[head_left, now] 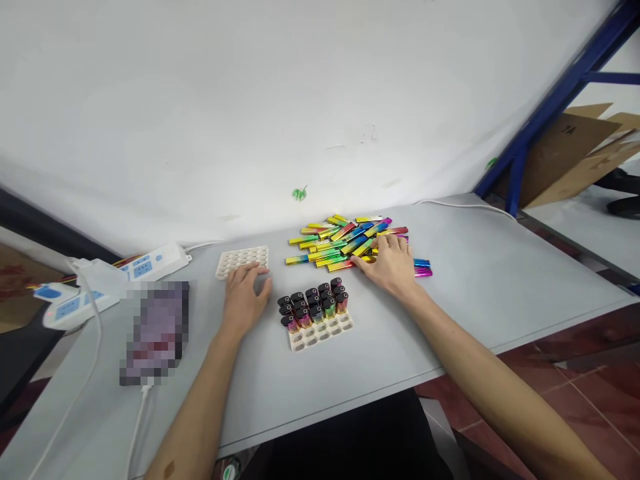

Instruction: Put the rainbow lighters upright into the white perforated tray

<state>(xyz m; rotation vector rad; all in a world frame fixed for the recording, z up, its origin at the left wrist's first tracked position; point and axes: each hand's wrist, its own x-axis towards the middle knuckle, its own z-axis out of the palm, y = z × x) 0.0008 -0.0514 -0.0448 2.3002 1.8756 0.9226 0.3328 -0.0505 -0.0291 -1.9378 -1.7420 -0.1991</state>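
Note:
My right hand (395,270) lies over the right side of a loose pile of shiny, gradient-coloured flat sticks (327,254). Its thumb is spread from the fingers, which touch the pile, and I cannot make out any stick held in it. On the table rests my left hand (245,297), fingers loosely bent and apart, at the front edge of an off-white tray of small holes (244,256). Between my hands, several black-topped coloured pieces (315,310) stand upright in a second off-white tray (323,337), whose front rows show bare holes.
At the left are a blurred-out device (156,333) with a white cable and two white power strips (160,260). A white wall (300,100) rises behind the grey table (380,353). A blue metal frame (550,100) and cardboard boxes (565,153) stand at the right.

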